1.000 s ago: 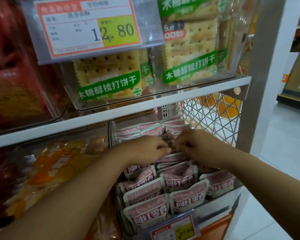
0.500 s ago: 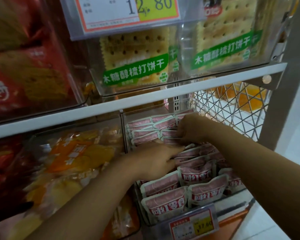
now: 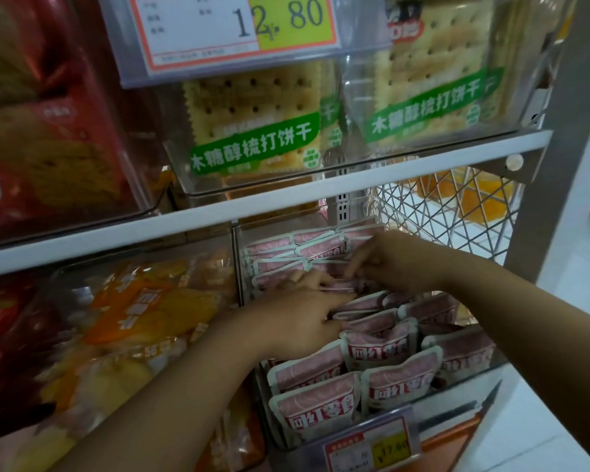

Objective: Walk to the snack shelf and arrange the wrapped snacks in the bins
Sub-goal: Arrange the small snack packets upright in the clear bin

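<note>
Both hands reach into the clear bin (image 3: pixel 458 398) under the white shelf board (image 3: pixel 116 238), where rows of pink snack packets (image 3: pixel 382 349) stand on edge. The left hand (image 3: pixel 298 316) has its fingers curled in among the packets at mid-bin, gripping a few, while the right hand (image 3: pixel 394 260), just behind it, pinches packet tops with bent fingers. Cracker packs (image 3: pixel 256 131) sit above behind a price tag (image 3: pixel 232 25); orange packets (image 3: pixel 143 311) fill the neighbouring bin on the left

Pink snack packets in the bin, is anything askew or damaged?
The middle packets, gripped by the left hand and right hand, lie slanted and bunched, unlike the upright front packets. Nothing spilled or torn.
</note>
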Motion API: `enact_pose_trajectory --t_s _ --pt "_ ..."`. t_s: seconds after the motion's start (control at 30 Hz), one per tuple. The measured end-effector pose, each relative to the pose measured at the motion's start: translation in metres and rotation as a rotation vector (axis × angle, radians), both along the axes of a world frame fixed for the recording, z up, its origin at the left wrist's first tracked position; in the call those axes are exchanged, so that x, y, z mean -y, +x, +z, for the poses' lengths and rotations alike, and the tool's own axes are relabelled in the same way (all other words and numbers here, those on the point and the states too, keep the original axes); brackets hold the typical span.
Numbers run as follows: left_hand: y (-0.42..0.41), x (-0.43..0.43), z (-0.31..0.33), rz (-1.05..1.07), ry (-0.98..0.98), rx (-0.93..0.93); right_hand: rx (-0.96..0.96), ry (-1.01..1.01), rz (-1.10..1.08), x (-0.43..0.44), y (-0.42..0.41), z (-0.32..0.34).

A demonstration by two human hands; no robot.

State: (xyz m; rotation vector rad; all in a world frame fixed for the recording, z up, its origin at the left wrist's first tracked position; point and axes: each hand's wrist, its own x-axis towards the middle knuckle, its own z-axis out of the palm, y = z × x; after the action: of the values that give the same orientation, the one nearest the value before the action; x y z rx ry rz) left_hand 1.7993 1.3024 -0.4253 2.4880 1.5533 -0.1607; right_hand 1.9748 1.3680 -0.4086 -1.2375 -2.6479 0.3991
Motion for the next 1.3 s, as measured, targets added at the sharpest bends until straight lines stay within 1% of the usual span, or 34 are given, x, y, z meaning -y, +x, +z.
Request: enact_pose_trajectory --t_s 0.03,0.07,0.13,0.17,0.23,0.27,0.3,0.37,0.4,0.47,0.53,0.6,0.73,0.87,0.93,1.03,1.13,1.23,1.3 --pt "0.000 -0.001 0.001 0.028 -0.010 -0.008 -0.045 0.040 -0.033 -0.001 0.005 0.000" --pt "0.000 -0.003 0.001 0.060 -0.034 -0.015 -0.050 0.069 -0.072 -0.002 0.009 0.000" --pt "0.002 -0.010 0.004 0.109 -0.101 -0.016 0.030 0.052 -0.133 -0.002 0.014 -0.003" --pt "0.003 -0.014 0.006 0.114 -0.128 0.018 0.078 0.024 -0.152 -0.002 0.015 -0.005" --pt "0.007 -0.022 0.012 0.138 -0.149 0.165 0.122 0.010 -0.198 -0.003 0.015 -0.006" --pt "0.009 -0.026 0.014 0.157 -0.126 0.232 0.123 0.018 -0.218 -0.004 0.015 -0.005" --pt "0.011 -0.031 0.016 0.162 -0.052 0.251 0.129 0.024 -0.226 -0.004 0.015 -0.004" --pt "0.014 -0.042 0.015 0.138 0.147 0.175 0.164 0.029 -0.221 -0.003 0.014 -0.005" --pt "0.014 -0.048 0.013 0.120 0.186 0.140 0.180 0.034 -0.220 -0.002 0.014 -0.006" --pt "0.014 -0.058 0.006 0.107 0.107 0.099 0.180 0.047 -0.230 -0.001 0.013 -0.007" --pt "0.012 -0.065 0.002 0.134 0.031 0.110 0.168 0.068 -0.239 -0.001 0.012 -0.009" --pt "0.010 -0.069 0.002 0.155 0.044 0.132 0.154 0.098 -0.233 -0.002 0.012 -0.012" --pt "0.008 -0.073 0.001 0.167 0.132 0.052 0.106 0.079 -0.238 -0.006 0.014 -0.012" --pt "0.007 -0.074 0.000 0.157 0.299 -0.081 0.242 -0.023 -0.211 -0.004 0.010 -0.009" --pt "0.008 -0.070 -0.001 0.140 0.378 -0.171 0.290 0.015 -0.242 -0.002 0.009 -0.009" --pt "0.011 -0.068 -0.004 0.130 0.465 -0.242 0.255 0.130 -0.323 0.002 0.012 -0.004" --pt "0.011 -0.071 -0.006 0.191 0.458 -0.251 0.272 0.144 -0.327 0.005 0.013 -0.008" --pt "0.009 -0.073 -0.006 0.289 0.424 -0.201 0.333 0.044 -0.234 0.005 0.010 -0.016" --pt "0.009 -0.068 -0.003 0.307 0.410 -0.134 0.358 -0.002 -0.208 0.008 0.011 -0.013"
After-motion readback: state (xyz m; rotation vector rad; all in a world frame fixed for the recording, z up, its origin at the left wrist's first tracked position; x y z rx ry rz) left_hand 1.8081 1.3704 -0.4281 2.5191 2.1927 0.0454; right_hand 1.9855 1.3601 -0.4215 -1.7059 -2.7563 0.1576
